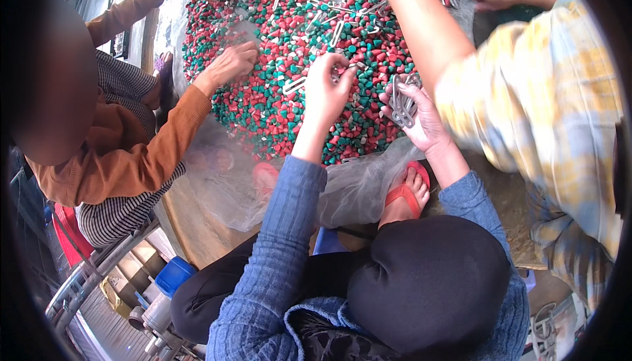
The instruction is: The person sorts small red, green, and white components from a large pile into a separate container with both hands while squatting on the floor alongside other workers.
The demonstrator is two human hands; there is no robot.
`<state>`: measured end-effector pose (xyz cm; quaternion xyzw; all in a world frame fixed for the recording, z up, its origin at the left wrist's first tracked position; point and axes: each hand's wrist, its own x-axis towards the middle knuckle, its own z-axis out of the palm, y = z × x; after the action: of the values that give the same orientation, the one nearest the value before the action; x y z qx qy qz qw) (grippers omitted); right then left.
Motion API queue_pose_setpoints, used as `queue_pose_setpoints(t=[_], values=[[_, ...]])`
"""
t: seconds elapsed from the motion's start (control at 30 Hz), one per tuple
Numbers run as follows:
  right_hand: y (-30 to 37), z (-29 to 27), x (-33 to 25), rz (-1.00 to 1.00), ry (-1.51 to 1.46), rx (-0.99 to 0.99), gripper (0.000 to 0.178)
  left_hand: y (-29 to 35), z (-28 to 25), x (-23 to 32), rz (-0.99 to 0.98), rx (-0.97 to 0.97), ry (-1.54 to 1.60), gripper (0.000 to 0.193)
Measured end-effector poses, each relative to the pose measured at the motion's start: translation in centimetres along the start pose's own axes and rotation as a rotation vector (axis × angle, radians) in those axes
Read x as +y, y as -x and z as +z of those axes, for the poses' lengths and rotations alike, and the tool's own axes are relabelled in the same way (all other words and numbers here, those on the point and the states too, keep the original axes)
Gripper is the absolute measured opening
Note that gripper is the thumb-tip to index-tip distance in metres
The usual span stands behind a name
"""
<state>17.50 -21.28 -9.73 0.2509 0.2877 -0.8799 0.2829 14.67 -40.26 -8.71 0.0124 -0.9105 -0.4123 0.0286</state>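
Observation:
Red, green and whitish cone-shaped pieces (pixel 263 107) lie in a wide, dense heap. Over its middle my left hand (pixel 326 88) is closed, thumb and fingertips drawn together; whatever is between them is too small to make out. On the right side of the heap my right hand (pixel 424 114) is turned palm up, its fingers curled round a bunch of grey, elongated metal links (pixel 403 102). A similar pale link (pixel 294 85) rests on the pieces just left of my left hand, and another link (pixel 337 34) lies farther back.
At the left, a person in a brown sleeve (pixel 161 157) has both hands at the heap. On the right, a person in a plaid shirt (pixel 526 84) reaches across it. Sheer netting (pixel 355 190) lies under the heap's near edge, beside my red sandal (pixel 399 194). A blue container (pixel 174 275) stands lower left.

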Motion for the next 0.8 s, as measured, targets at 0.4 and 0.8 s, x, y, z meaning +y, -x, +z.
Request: queue_pose_setpoints(t=[0.4,0.8], values=[[0.2,2.4,1.8,0.296,-0.235,-0.162,0.027,1.2,-2.7,-3.2,0.006,0.125,-0.428,0.03],[-0.8,2.0,0.9,0.082,0.041,-0.134,0.032,1.5,-6.0,0.8,-0.482,-0.411,0.735,0.027]])
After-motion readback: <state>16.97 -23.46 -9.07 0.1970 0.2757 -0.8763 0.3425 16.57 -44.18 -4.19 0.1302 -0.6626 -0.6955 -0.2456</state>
